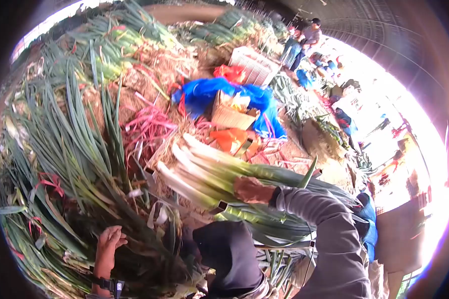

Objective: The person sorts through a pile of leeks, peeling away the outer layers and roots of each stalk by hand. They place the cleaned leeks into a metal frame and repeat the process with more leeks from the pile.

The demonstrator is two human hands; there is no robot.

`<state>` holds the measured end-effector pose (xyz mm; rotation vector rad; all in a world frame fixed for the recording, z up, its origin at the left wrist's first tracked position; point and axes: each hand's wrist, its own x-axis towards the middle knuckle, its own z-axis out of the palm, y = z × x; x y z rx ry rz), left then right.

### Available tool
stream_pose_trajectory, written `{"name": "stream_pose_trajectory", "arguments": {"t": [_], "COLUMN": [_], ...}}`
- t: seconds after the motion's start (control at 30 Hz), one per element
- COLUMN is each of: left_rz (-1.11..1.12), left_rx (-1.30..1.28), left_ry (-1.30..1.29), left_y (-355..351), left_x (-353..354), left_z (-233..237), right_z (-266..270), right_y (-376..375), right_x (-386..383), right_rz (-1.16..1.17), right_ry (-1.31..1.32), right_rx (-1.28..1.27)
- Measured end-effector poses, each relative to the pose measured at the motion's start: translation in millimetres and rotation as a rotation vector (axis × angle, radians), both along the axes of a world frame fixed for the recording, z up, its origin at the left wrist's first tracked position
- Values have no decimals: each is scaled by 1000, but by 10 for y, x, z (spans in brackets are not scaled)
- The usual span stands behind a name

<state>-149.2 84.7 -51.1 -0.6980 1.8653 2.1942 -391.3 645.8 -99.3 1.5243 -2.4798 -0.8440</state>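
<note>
A bundle of leeks (204, 172) with thick white stems lies across a low metal frame (184, 212), roots towards the left and green leaves towards the right. On top of the bundle, my right hand (253, 190) has its fingers curled over the stems; the fingertips are partly hidden. My left hand (112, 238), with a dark watch (105, 284) at the wrist, hovers at the lower left with nothing visible in it. Its fingers are loosely bent and parted, nearest to a heap of loose leeks (70, 149).
Pink ties (149, 122) lie behind the frame, near a cardboard box (232, 114), blue netting (204, 92) and a white crate (254, 65). More leeks (129, 30) are piled at the back. Another person (309, 37) stands far off. A dark cloth-covered shape (229, 254) is in front.
</note>
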Motion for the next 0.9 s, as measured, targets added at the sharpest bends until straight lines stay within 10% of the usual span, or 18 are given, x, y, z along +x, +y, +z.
{"name": "stream_pose_trajectory", "arguments": {"t": [0.13, 0.67, 0.77, 0.9], "left_rz": [19, -41, -80, -156], "left_rx": [-37, -59, -96, -121], "left_ry": [64, 96, 129, 135], "left_y": [75, 59, 91, 164], "left_x": [-15, 175, 149, 225], "left_z": [25, 44, -9, 262], "right_z": [296, 358, 999, 1556], "right_y": [-172, -20, -362, -18], "right_x": [75, 32, 133, 411], "right_rz": [-292, -346, -552, -614], "right_ry": [-514, -770, -807, -720], "right_rx": [-435, -704, -291, -505]}}
